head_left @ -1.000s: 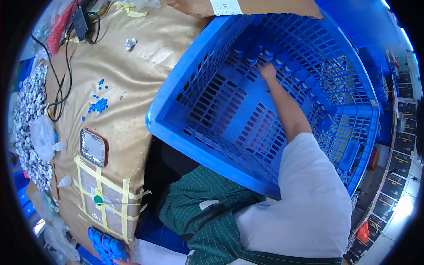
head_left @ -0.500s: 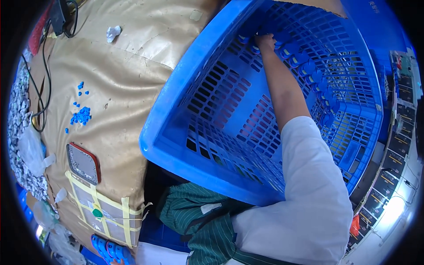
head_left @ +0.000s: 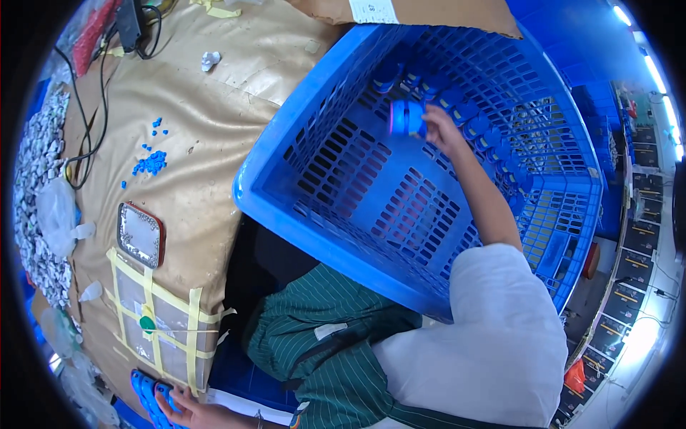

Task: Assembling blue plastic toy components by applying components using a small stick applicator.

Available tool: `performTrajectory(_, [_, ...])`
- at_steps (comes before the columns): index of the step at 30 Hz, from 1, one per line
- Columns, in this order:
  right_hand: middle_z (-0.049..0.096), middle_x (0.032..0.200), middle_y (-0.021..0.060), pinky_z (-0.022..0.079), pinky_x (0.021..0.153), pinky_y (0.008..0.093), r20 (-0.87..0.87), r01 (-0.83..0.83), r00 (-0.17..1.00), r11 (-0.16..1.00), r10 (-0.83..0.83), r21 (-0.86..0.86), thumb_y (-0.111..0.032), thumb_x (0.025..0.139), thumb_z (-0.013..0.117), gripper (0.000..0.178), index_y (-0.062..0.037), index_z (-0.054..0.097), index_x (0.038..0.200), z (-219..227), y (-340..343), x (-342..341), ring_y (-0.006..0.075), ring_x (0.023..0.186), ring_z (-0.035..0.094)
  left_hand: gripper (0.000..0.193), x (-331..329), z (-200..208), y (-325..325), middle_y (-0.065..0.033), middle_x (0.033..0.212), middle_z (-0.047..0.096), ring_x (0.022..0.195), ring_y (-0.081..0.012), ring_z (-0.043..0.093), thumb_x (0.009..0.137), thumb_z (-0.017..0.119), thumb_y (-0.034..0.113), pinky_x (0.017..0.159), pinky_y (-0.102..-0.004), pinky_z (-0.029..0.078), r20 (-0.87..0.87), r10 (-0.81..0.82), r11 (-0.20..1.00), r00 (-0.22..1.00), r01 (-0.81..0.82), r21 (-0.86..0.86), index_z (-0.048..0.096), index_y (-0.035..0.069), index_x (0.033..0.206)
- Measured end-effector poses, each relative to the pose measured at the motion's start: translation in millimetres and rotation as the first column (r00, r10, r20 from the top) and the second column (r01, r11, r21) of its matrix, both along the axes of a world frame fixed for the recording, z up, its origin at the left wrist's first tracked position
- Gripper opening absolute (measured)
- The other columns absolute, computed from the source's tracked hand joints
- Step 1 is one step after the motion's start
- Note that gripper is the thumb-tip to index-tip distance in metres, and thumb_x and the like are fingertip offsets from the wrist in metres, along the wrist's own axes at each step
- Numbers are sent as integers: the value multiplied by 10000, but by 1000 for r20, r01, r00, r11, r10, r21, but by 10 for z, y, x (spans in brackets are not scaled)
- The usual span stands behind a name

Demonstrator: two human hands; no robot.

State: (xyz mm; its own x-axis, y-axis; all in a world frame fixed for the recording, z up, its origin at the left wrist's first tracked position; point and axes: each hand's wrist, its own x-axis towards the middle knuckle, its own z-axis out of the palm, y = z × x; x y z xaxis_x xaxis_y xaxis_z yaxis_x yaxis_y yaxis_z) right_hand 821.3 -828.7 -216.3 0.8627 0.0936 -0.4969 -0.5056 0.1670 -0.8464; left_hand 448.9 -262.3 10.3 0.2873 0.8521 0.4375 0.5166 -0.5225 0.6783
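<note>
Inside a big blue plastic crate (head_left: pixel 336 261), my right hand (head_left: pixel 444 130) is closed on a rounded blue plastic piece (head_left: pixel 407 119) with a pinkish edge; motion smears it. Beyond the hand, several similar blue pieces (head_left: pixel 475 127) line the crate's far side in a curved row. Low at the left, my left hand (head_left: pixel 184 411) curls its fingers around the near end of a short row of blue plastic pieces (head_left: pixel 148 395) on the bench's front corner. Part of that row is hidden by the fingers.
The tan-covered bench (head_left: pixel 207 157) carries small blue bits (head_left: pixel 150 163), a red-rimmed tray (head_left: pixel 140 234) of tiny metal parts, a taped sheet (head_left: pixel 164 322) with a green knob (head_left: pixel 147 324), crumpled paper (head_left: pixel 210 61) and a black cable (head_left: pixel 89 143). A cardboard flap (head_left: pixel 429 16) overhangs the crate's back.
My right hand has come back toward me from the crate's far corner, now lifting a blue piece. My left hand has come further into view at the row of pieces. The whole view has shifted slightly.
</note>
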Motion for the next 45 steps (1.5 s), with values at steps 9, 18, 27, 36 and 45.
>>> performTrajectory(9, [619, 1046, 125, 500, 848, 397, -22, -5, 999, 736, 28, 677, -128, 772, 478, 380, -20, 541, 1130, 1479, 1081, -775, 242, 933, 608, 358, 433, -37, -708, -157, 1203, 537, 780, -158, 551, 910, 483, -1, 638, -235, 476, 247, -320, 908, 915, 370, -197, 417, -35, 1260])
performTrajectory(18, [453, 1321, 157, 382, 1020, 406, 352, -500, 865, 651, 357, 571, -193, 697, 619, 757, -16, 327, 1373, 2648, 2350, -949, 285, 1197, 478, 565, 464, 83, -1094, -167, 1191, 528, 1001, -232, 589, 770, 621, -54, 838, -320, 496, 514, -626, 394, 586, 807, -441, 392, 0, 1283])
performTrajectory(27, [520, 1044, 146, 465, 809, 340, 638, -724, -80, 396, 766, -565, -103, 703, 741, 478, -39, 506, 1113, 2922, 3682, -1777, 267, 971, 556, 879, 229, 58, -869, -201, 1343, 429, 1250, -310, 432, 699, 799, 229, 1054, -426, 333, 851, 4, 57, 525, 849, -525, 278, -6, 1366])
performTrajectory(36, [639, 747, 106, 487, 643, 321, 488, -319, 7, 465, 873, -826, -91, 760, 640, 87, -17, 641, 807, 2390, 4790, -742, 224, 697, 622, 853, -234, -59, -583, -97, 1267, 465, 1175, -213, 468, 648, 809, 62, 1014, -365, 359, 722, 10, 240, 692, 699, -673, 315, 18, 1342])
performTrajectory(45, [657, 803, 146, 486, 719, 400, 246, -153, -33, 238, 969, -959, -101, 738, 632, 102, -33, 667, 805, 2049, 5430, -427, 306, 785, 627, 860, -299, -124, -647, -128, 1275, 447, 1188, -211, 453, 631, 806, 27, 1029, -343, 336, 627, -206, 382, 751, 652, -655, 305, -7, 1329])
